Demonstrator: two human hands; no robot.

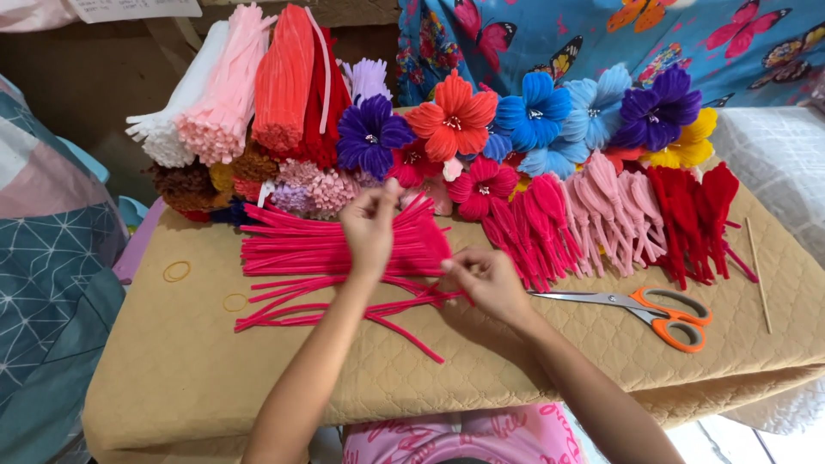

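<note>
The left hand is raised over the heap of hot-pink pipe cleaners that lies on the tan quilted surface, its fingers pinched on the upper ends of a few stems; the right hand sits just beside the heap's right edge, fingers closed on the tip of one or two stems that trail leftward. More loose stems lie splayed below the main heap, nearer the person.

The stems look light and fuzzy, with a wire core that should bend and keep its bend; they are likely to cling to one another, so a single stem would come free best if taken near one end and drawn out lengthwise; a firm squeeze in the middle would probably kink it.

Behind the heap stand finished flowers in purple, orange, blue and yellow; bundles of unused stems in white, pink and red lie to the left; folded pink and red petal pieces lie to the right. Orange-handled scissors rest near the right hand; a thin wooden stick lies beyond them; two rubber bands lie on the left.
</note>
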